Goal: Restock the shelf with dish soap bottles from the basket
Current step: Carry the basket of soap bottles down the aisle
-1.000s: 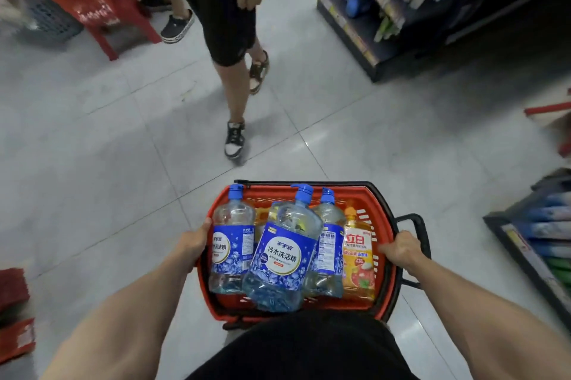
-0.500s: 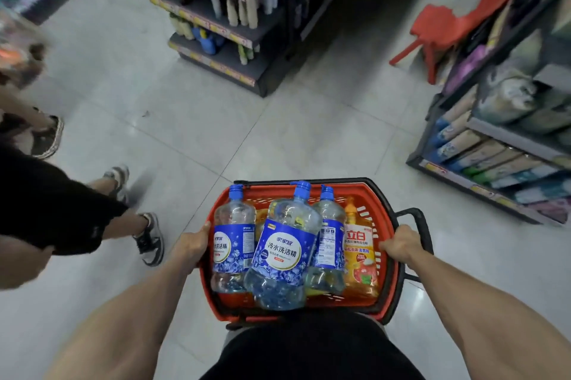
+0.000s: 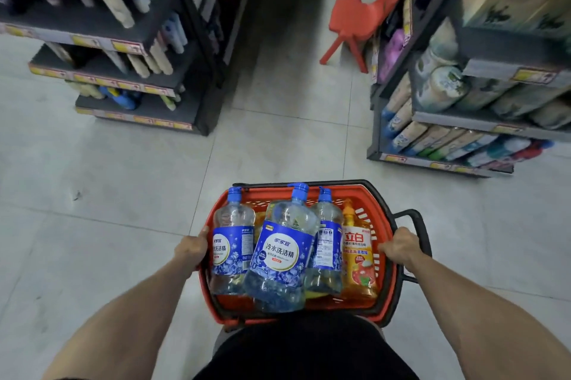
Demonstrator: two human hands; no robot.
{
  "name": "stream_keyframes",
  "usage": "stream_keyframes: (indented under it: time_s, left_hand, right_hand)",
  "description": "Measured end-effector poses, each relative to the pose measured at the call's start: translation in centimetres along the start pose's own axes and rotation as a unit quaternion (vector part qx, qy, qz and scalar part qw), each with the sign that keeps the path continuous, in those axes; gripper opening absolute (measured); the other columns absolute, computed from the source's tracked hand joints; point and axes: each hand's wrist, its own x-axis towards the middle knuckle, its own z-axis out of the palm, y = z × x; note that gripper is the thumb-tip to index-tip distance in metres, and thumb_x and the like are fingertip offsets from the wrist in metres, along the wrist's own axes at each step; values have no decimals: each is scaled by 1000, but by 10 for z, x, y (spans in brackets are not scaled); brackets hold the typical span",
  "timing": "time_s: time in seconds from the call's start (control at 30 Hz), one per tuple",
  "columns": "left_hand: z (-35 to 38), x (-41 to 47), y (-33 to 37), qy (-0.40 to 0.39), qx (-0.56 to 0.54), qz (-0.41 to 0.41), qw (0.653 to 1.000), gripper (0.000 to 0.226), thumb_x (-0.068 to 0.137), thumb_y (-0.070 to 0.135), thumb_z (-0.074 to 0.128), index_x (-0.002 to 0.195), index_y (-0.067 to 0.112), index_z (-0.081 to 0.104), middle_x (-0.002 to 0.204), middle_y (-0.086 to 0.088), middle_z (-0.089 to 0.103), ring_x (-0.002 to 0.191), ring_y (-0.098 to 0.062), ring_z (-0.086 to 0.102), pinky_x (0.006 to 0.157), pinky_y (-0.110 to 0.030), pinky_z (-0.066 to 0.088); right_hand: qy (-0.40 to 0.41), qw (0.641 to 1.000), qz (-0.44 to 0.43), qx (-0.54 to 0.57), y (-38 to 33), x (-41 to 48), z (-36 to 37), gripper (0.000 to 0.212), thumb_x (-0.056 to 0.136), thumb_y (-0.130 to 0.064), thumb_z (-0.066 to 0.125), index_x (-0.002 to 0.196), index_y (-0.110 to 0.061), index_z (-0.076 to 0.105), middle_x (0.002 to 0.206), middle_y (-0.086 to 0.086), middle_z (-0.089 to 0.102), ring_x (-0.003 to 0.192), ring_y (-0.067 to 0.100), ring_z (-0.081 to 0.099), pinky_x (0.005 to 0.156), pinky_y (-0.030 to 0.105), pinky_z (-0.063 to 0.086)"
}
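Cloth (image 3: 302,348), black, nearest of all, against the near edge of the basket (image 3: 265,194). Basket of red plastic with a black rim, held out in front of the body over pale floor tiles (image 3: 123,209). Left hand (image 3: 191,251) curled round the basket's left edge, thumb up on the rim just beside the left bottle (image 3: 231,243). Right hand (image 3: 400,248) wrapped round the right edge, inside the loop of the black side handle (image 3: 418,225). All the dish soap in the basket, four bottles packed side by side, caps toward the far edge. Left bottle clear, blue cap, blue label, along the left edge. Middle bottle (image 3: 282,253) likewise clear and blue-labelled, lying on top, tilted, overlapping both neighbours, base toward the near edge. Third bottle (image 3: 326,246) clear, small print of its label showing, touching the orange bottle (image 3: 358,256) along the right edge. Something yellow beneath the clear ones, too hidden to name. Farther off, an aisle between two dark shelf units: left shelf unit (image 3: 207,107) with yellow price strips and blurred goods, right shelf unit (image 3: 374,132) stacked with wrapped packs. Red plastic chair (image 3: 355,21) farthest off, close beside the right unit.
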Motion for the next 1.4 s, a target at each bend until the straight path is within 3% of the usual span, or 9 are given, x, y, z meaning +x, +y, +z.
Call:
stream_keyframes:
  time_s: [0.33,0.43,0.6,0.73,0.9,0.97,1.27,1.4]
  left_hand:
    - [-36,65,157,-3,107,41,993,75,109,59,42,134,-9,63,129,-29,66,115,-45,66,94,-53,60]
    - [-42,76,199,-2,131,47,990,75,110,59,40,135,-8,62,130,-29,66,116,-46,66,93,-51,60]
    - [-44,104,273,-3,127,44,991,76,109,61,40,134,-6,64,130,-29,66,118,-46,65,99,-54,58]
    - [-42,127,335,-1,115,28,993,75,109,62,40,131,-6,65,126,-27,69,114,-45,67,97,-55,60]
    - [-52,158,421,-17,91,11,996,76,107,64,43,127,-5,67,121,-26,71,109,-44,69,97,-58,60]
    - [-59,169,457,-17,82,14,996,75,106,64,45,127,-4,66,121,-26,70,110,-44,69,97,-58,59]
    - [-97,241,622,-23,67,37,997,72,107,59,49,135,-6,62,128,-28,68,114,-47,68,95,-60,60]
    - [-118,263,696,-18,88,48,995,72,106,60,50,133,-5,64,126,-27,69,109,-44,71,87,-56,64]
  right_hand:
    - [6,997,50,50,-89,44,-43,27,87,-18,86,101,-5,68,97,13,69,82,26,65,71,32,55]
    - [3,997,52,59,-111,63,-60,26,87,-18,86,95,-7,64,101,16,72,80,25,66,70,32,55]
    - [-9,997,42,66,-155,120,-93,35,85,-17,85,110,1,68,111,21,73,92,30,69,81,36,60]
    - [-10,997,23,72,-206,175,-135,37,85,-20,86,112,0,69,113,21,73,97,33,70,84,36,60]
    - [-25,998,16,56,-276,228,-195,19,87,-13,83,99,-6,70,100,15,74,83,26,70,76,33,59]
    - [-26,998,21,45,-304,245,-217,19,87,-13,82,96,-7,66,100,14,73,87,29,71,79,34,61]
    - [-3,998,15,68,-429,322,-289,28,87,-12,85,109,-3,70,100,13,70,89,29,70,81,34,60]
    - [12,997,27,72,-487,348,-326,21,86,-13,85,92,-9,65,102,13,71,85,26,68,80,34,59]
